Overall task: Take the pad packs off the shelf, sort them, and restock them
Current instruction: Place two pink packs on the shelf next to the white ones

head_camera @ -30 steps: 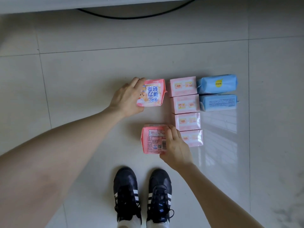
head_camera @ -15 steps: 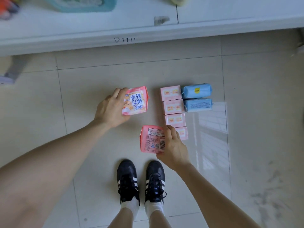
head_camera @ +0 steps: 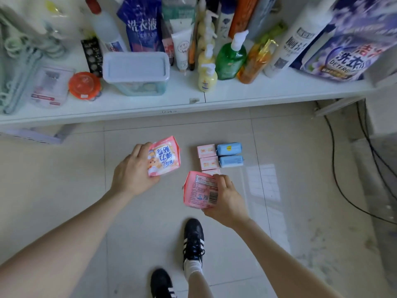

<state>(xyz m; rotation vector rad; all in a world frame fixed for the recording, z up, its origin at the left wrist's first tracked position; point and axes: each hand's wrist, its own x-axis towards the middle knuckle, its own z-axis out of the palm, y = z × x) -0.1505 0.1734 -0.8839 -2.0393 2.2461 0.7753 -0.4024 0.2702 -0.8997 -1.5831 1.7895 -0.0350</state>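
Pink cartoon-print pack sits clasped in the left grip; at its four o'clock the right grip curls round the barcode pack. Blue packs lie on the floor at the cartoon-print pack's three o'clock.

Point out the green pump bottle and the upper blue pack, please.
green pump bottle (head_camera: 231, 61), head view, on its green body.
upper blue pack (head_camera: 228, 148), head view, on its yellow label.

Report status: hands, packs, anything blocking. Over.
Left hand grips pink cartoon-printed plastic pad pack. Right hand grips pink barcode-side pad pack. Small pale-pink packs and two blue packs lie in rows on floor. White shelf crowded with bottles.
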